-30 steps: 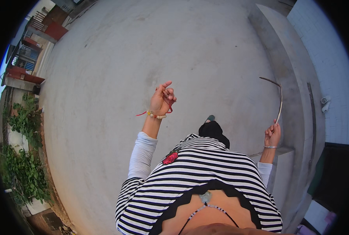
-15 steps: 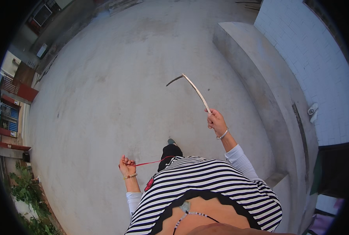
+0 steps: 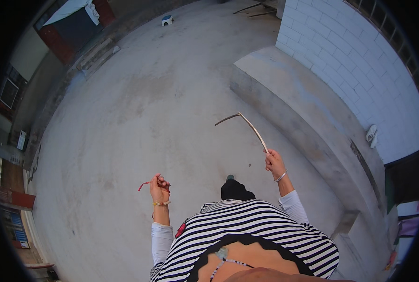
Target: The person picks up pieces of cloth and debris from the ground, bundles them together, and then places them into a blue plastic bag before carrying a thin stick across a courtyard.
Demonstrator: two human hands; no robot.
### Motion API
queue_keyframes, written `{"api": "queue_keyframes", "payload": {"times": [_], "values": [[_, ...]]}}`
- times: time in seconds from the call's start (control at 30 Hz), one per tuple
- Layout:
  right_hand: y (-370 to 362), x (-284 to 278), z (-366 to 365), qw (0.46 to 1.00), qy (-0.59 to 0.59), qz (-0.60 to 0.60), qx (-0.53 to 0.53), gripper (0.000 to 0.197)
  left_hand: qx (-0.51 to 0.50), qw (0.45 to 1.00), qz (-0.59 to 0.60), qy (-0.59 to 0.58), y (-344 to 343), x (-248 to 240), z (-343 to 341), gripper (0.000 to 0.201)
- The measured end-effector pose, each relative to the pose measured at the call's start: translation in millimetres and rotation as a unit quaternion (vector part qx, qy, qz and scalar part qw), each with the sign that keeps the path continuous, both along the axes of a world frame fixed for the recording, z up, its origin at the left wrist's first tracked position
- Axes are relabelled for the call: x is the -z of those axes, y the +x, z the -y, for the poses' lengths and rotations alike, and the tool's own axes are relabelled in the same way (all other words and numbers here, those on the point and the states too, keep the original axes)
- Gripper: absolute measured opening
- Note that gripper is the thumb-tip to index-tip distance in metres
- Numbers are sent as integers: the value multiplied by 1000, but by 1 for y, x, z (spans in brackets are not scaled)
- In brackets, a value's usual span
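Note:
My right hand [image 3: 275, 163] is closed round the lower end of a sickle [image 3: 254, 129] with a long, pale, curved wooden handle. Its thin dark blade points off to the left, held out over the concrete ground. On the left, my left hand [image 3: 159, 189] is raised, palm partly up and fingers curled, gripping a thin red cord [image 3: 142, 186]. A short end of that cord sticks out to the left of the fingers; how much more is inside the hand is hidden.
A raised concrete ledge [image 3: 284, 113] runs along the right, below a white block wall [image 3: 341, 51]. White shoes [image 3: 371, 133] lean by that wall. Far ahead stands a small stool [image 3: 167, 20], with poles [image 3: 261, 10] lying at the far right. Buildings line the left.
The red cord trailed right toward my waist; now its end shows left of my left hand. The sickle has shifted right and lower in view. My foot has stepped, and the yard has turned in view.

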State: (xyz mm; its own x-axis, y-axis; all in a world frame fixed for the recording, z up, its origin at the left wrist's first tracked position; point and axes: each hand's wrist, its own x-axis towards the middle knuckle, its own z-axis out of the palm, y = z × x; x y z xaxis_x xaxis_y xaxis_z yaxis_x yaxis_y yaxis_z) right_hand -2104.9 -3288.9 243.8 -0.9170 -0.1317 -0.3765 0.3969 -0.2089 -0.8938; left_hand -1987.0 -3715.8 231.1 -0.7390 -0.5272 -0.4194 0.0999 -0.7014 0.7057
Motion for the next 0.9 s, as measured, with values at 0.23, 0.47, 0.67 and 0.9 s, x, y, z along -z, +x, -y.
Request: {"api": "queue_keyframes", "payload": {"times": [0.23, 0.47, 0.67, 0.9], "values": [[-195, 18, 51, 997, -4, 32, 66, 21, 97, 995, -5, 24, -246, 9, 54, 19], [-455, -19, 186, 995, 15, -37, -89, 23, -89, 991, 24, 95, -354, 46, 154, 15], [-645, -6, 285, 995, -10, -48, -89, 24, -213, 962, 160, 56, -498, 96, 274, 11], [-783, 1, 271, 997, 34, -13, 63, 25, 45, 995, 40, -79, -867, 24, 293, 19]]}}
